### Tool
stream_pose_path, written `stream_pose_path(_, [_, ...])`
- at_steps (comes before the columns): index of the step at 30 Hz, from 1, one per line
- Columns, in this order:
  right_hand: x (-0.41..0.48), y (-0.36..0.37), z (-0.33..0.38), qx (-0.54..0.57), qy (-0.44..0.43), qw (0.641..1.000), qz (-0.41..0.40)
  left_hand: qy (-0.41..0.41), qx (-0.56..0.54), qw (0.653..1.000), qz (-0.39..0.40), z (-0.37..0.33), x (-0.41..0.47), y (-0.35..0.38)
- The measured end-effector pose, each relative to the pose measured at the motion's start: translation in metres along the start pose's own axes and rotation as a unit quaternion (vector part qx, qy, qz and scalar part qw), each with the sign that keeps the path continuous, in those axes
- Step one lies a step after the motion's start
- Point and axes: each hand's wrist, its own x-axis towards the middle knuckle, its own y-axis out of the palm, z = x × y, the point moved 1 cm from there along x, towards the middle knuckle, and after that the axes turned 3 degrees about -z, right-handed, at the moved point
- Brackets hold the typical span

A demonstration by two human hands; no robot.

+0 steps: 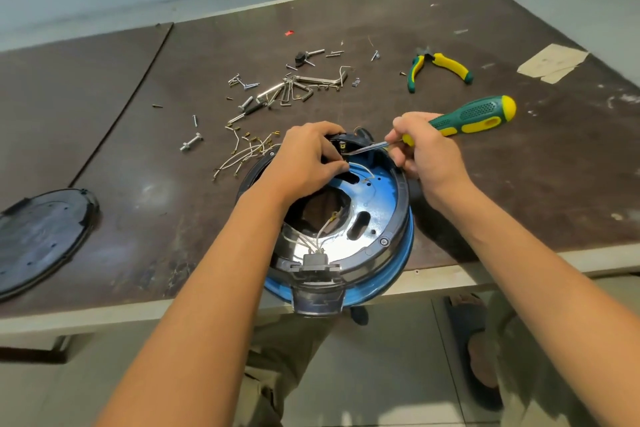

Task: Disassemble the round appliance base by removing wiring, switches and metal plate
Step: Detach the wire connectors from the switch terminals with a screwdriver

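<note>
Fingers [323, 130] of the left hand [308, 156] curl in, pinching the black switch [341, 146] at the far rim of the round base [391, 236], which overhangs the tabletop [138, 135] edge. Right hand [424, 149] grips the screwdriver [474, 116], tip at that switch. Beyond the base, loose wires [242, 154].

No lettering, brand, number or sign is showing clearly enough to read. The tan paper scrap [550, 63] lying at the far right of the surface [519, 184] is carrying faint marks, too small and blurred to make out. The green-and-yellow screwdriver [474, 116] and the round appliance base [381, 204] are showing only plain colour and moulded texture.
</note>
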Motion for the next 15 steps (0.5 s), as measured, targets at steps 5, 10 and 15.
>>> stream_pose_path(5, [0.0002, -0.0011, 0.0036, -0.006, 0.016, 1.0, -0.002, -0.004, 0.001, 1.0, 0.0, 0.0001, 0.0003, -0.0003])
stream_pose_path(10, [-0.0001, -0.0006, 0.0066, -0.008, 0.025, 1.0, -0.004, -0.003, -0.001, 1.0, 0.0, -0.0013, -0.0007, -0.0009])
stream_pose_path(15, [-0.0001, -0.0016, 0.0056, -0.013, 0.019, 1.0, -0.001, -0.004, -0.003, 1.0, 0.003, -0.0018, -0.0008, -0.0012])
